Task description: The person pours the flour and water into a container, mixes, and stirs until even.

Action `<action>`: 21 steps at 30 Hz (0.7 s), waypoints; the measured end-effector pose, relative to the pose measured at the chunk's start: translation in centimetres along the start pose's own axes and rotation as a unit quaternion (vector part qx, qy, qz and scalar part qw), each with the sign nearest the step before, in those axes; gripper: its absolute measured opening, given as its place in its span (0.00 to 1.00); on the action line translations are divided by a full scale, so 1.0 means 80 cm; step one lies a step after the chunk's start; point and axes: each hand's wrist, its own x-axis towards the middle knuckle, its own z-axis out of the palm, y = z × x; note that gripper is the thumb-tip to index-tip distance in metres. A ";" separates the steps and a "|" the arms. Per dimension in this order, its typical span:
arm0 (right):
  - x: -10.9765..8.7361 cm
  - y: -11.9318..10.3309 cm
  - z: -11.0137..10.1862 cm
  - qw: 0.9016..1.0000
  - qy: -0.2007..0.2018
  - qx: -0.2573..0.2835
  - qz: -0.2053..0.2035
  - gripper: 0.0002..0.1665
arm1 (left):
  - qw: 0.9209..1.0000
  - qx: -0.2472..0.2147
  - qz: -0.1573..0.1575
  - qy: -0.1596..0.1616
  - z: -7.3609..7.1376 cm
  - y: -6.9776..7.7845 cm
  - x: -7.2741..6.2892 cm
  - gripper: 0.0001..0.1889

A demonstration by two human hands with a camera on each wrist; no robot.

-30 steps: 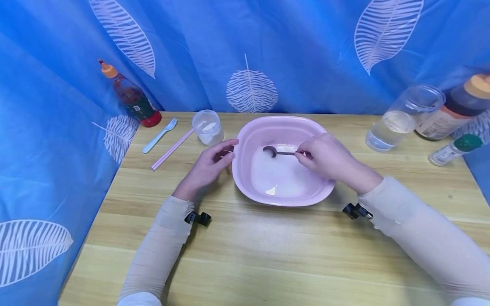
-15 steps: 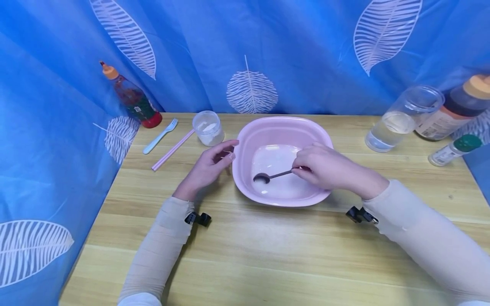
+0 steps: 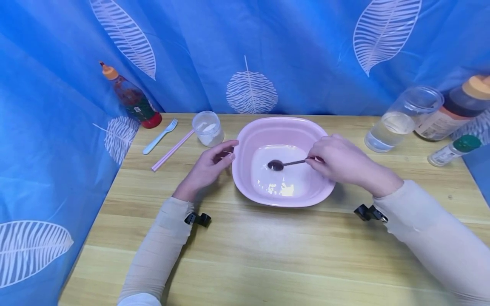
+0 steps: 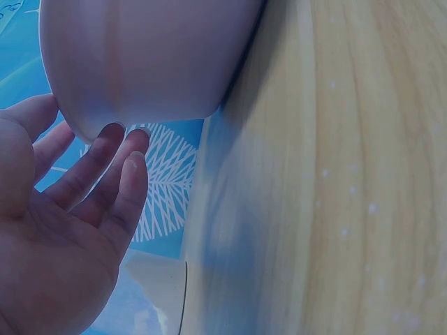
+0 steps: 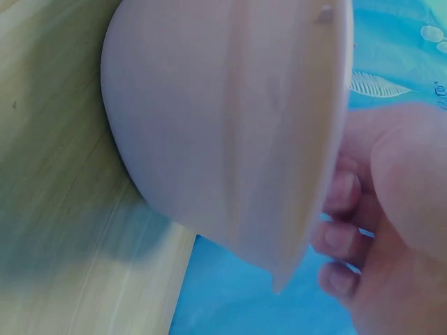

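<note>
A pink basin [image 3: 245, 187] with pale liquid in its bottom stands at the middle of the table. Over its right side my right hand [image 3: 340, 163] pinches the handle end of a dark spoon [image 3: 275, 165], whose bowl is in the liquid. My left hand [image 3: 208, 170] touches the basin's left edge with loosely spread fingers. In the left wrist view, fingertips [image 4: 136, 164] lie at the basin's outer wall [image 4: 154, 56]. The right wrist view has the basin wall [image 5: 188, 105] in front, the right hand [image 5: 391, 216] behind its rim and the spoon hidden.
Left of the basin are a jar of white powder [image 3: 209, 129], pink chopsticks [image 3: 172, 151], a blue fork [image 3: 158, 138] and a red sauce bottle [image 3: 134, 100]. At the right stand a glass of clear liquid [image 3: 388, 131], a dark sauce bottle [image 3: 440, 121] and a green-capped shaker [image 3: 451, 152].
The spoon has swept from the back of the basin to the front left, then back toward the middle. My right hand has shifted slightly right; the left hand has stayed put.
</note>
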 end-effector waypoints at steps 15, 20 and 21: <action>-0.003 0.011 -0.005 0.996 0.032 -0.055 0.064 0.08 | 1.000 0.000 0.001 0.000 0.001 -0.001 0.002 0.24; -0.004 0.010 -0.005 0.998 0.025 -0.037 0.049 0.09 | 1.000 0.000 -0.001 0.000 0.001 -0.001 0.002 0.23; -0.004 0.009 -0.004 0.999 0.023 -0.028 0.041 0.08 | 1.000 0.000 0.000 0.000 0.001 -0.002 0.002 0.23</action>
